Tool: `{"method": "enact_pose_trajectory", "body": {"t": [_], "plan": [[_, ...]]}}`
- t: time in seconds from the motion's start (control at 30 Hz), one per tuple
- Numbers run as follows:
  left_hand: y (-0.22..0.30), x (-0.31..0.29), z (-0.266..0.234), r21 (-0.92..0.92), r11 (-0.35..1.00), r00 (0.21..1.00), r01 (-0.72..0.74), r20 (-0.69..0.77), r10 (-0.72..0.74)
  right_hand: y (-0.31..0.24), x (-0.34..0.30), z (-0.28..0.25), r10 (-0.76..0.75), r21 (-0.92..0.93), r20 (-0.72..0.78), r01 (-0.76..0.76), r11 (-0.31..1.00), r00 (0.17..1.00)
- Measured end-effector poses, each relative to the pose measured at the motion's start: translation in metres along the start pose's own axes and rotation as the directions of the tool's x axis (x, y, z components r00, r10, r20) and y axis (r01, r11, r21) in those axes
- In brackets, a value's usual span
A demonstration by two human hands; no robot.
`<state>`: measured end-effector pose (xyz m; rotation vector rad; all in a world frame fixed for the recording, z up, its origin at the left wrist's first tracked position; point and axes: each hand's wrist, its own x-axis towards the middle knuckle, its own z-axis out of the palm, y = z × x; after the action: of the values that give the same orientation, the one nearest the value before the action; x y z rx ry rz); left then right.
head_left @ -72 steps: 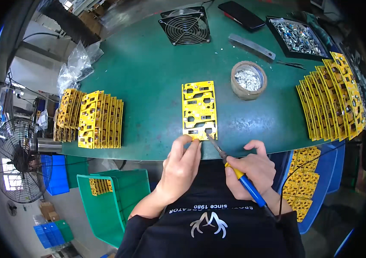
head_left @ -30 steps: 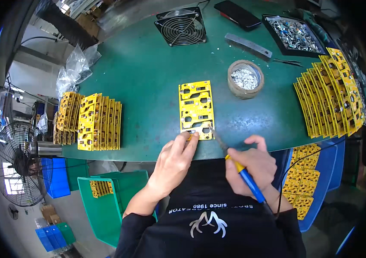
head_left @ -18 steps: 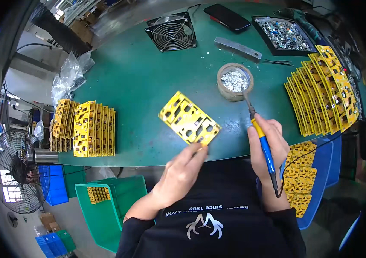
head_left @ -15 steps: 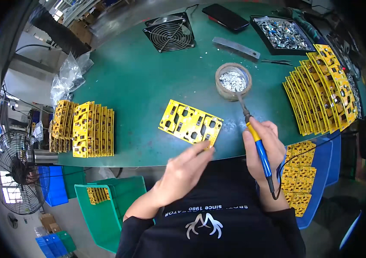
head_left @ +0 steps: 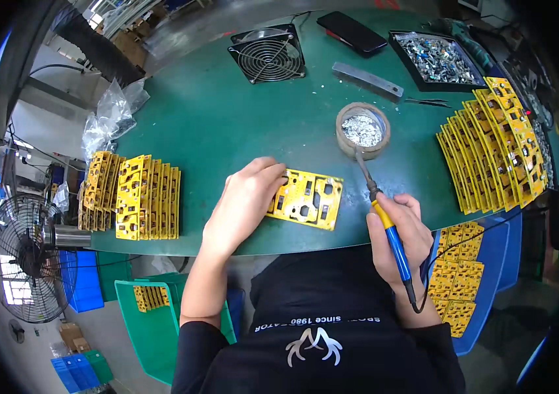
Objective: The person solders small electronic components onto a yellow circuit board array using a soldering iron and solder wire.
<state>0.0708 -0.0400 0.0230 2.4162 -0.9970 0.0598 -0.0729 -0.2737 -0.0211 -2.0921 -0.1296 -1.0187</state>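
My left hand point(head_left: 245, 200) grips the left end of a yellow circuit board point(head_left: 309, 205) that lies on the green table; its fingertips are partly hidden behind the board's edge. The board has dark cutouts and small parts on it. In my right hand point(head_left: 403, 230) is a soldering iron point(head_left: 394, 240) with a blue and yellow handle, held like a pen. The iron's tip points away from me and touches or overlaps the near rim of a round, tan pot point(head_left: 346, 140). Silvery scraps point(head_left: 363, 130) fill that pot.
Stacks of upright yellow boards stand at the left point(head_left: 148, 197) and right point(head_left: 489, 151). Toward the back are a small fan point(head_left: 268, 59), a phone point(head_left: 351, 33), a grey metal bar point(head_left: 367, 80), tweezers point(head_left: 428, 102) and a black tray of parts point(head_left: 434, 59). The iron's cord point(head_left: 476, 231) trails right.
My left hand has moved from the board's near right corner to its left end. The board has turned slightly and sits a little nearer. The iron's tip remains at the pot.
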Motion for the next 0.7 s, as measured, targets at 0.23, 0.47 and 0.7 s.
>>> {"method": "enact_pose_trajectory", "body": {"t": [0.23,0.47,0.7], "plan": [[0.011,-0.044,-0.004,0.058,0.965,0.964,0.257,-0.084,-0.252,-0.003,-0.003,0.002,0.004,0.030,0.023,-0.004,1.000,1.000],[0.032,-0.075,0.015,-0.152,0.906,0.899,0.395,-0.139,-0.415,-0.005,-0.005,0.005,-0.012,0.042,0.045,0.010,0.999,0.999],[0.038,-0.059,0.009,-0.060,0.989,0.963,0.132,-0.229,-0.142,-0.005,-0.006,0.004,-0.019,0.044,0.043,0.018,0.999,0.999]]}}
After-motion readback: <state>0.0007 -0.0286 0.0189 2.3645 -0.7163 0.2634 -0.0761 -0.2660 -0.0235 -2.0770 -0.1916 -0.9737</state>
